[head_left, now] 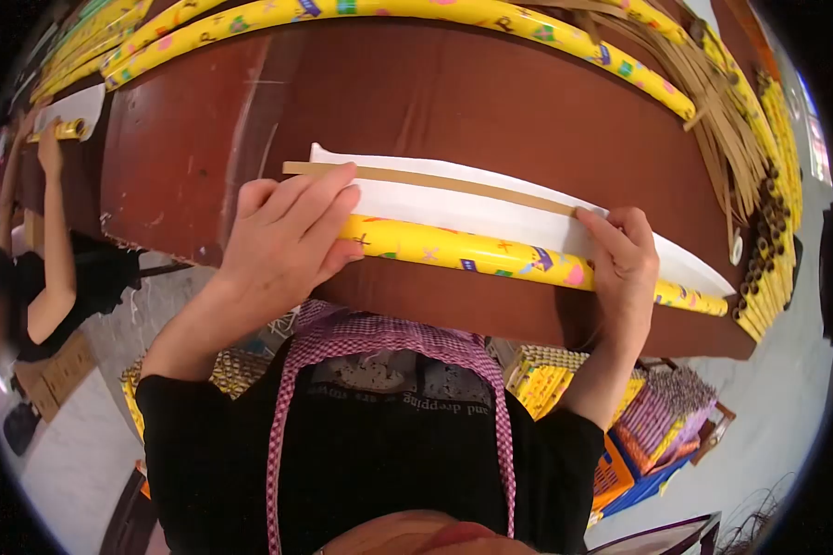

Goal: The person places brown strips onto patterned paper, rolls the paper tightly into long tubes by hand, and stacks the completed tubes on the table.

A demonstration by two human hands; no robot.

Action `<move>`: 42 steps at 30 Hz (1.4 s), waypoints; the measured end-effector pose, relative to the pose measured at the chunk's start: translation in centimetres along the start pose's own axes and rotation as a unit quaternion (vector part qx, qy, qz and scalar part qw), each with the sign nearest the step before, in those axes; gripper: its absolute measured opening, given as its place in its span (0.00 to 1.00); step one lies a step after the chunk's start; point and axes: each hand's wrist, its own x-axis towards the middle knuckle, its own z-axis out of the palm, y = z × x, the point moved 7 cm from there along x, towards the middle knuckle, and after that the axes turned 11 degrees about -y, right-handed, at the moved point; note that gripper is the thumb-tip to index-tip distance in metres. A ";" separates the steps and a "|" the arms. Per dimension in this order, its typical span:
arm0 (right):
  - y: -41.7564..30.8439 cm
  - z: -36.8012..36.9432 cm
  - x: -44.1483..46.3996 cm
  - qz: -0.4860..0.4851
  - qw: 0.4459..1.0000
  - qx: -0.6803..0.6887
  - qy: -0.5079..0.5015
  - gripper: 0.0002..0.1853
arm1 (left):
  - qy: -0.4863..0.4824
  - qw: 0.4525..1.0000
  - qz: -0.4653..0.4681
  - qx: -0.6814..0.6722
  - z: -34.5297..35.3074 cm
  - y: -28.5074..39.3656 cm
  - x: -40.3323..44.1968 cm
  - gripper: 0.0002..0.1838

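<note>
A yellow patterned paper roll (472, 252) lies across the brown table, with the white underside of its sheet (491, 208) showing along the far side. On that white paper rests a thin brown strip (463, 188). My left hand (292, 222) lies over the left end of the strip and roll, its fingers extended together on the paper and its thumb at the roll. At the right, my right hand (625, 250) has its index finger on the strip's right end, with the other fingers curled by the roll. What its palm holds is hidden.
Long yellow rolls (416, 11) lie along the table's far edge. Brown strips (690, 102) and a stack of rolls (773, 213) are at the right. Another person's arm (57, 222) reaches over the far left. Crates (620, 476) stand below the table.
</note>
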 end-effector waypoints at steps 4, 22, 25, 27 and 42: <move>0.4 0.0 -0.1 0.020 1.000 0.014 -0.007 0.11 | -0.005 1.000 0.002 0.000 -0.4 0.0 0.1 0.29; 0.9 0.1 -0.1 0.013 1.000 0.018 -0.009 0.11 | -0.027 0.999 0.016 -0.019 -1.0 0.3 2.3 0.37; 0.8 0.2 -0.2 0.011 1.000 0.025 -0.003 0.11 | -0.034 0.999 0.018 -0.008 -1.4 0.4 2.7 0.36; 1.0 0.3 -0.2 0.010 1.000 0.030 -0.001 0.11 | -0.011 0.999 0.038 0.002 -1.9 0.7 3.0 0.33; 0.9 0.0 -0.2 0.019 0.999 0.029 0.017 0.10 | -0.033 0.991 0.128 0.016 -2.3 0.0 4.7 0.33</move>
